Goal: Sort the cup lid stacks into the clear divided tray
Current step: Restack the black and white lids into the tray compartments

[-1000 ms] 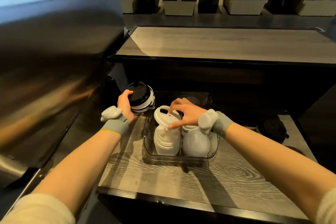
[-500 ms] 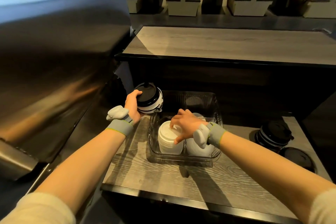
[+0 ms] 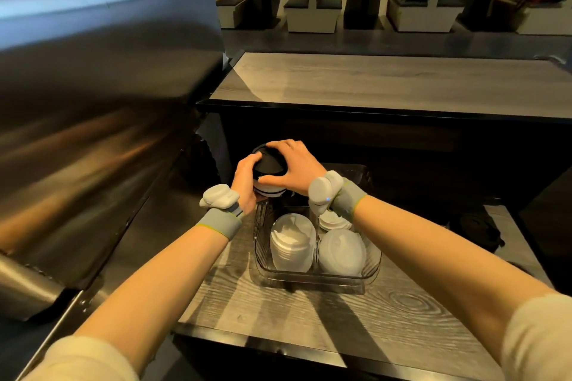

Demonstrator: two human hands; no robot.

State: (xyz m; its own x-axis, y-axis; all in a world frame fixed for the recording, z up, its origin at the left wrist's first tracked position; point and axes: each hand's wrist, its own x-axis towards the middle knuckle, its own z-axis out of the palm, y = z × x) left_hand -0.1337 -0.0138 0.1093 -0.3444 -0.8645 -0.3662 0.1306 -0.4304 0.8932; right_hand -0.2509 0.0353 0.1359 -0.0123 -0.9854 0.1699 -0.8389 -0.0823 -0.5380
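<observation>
Steel panelling (image 3: 93, 133), brushed and blurred, fills the view left of the clear divided tray (image 3: 315, 278). At the tray's far-left corner the left hand (image 3: 246, 184) grips the left side of the black lid stack (image 3: 270, 168), which shows white bands near its base. I cannot tell whether the stack stands over the tray's rim or just outside it. The right hand (image 3: 295, 165) reaches across the tray's far end and clamps the same stack from above, fingers curled over the top and thumb on the near side, so both hands meet on it.

Inside the tray, the near-left compartment holds a white lid stack (image 3: 292, 244). The near-right one holds a paler lid stack (image 3: 340, 252), and behind that a further white pile (image 3: 332, 221) is partly hidden by the right wrist. The tray sits on a wood-grain counter (image 3: 278, 312). Right of the tray, well apart, dark lids (image 3: 479, 229) lie in shadow, too dim to count.
</observation>
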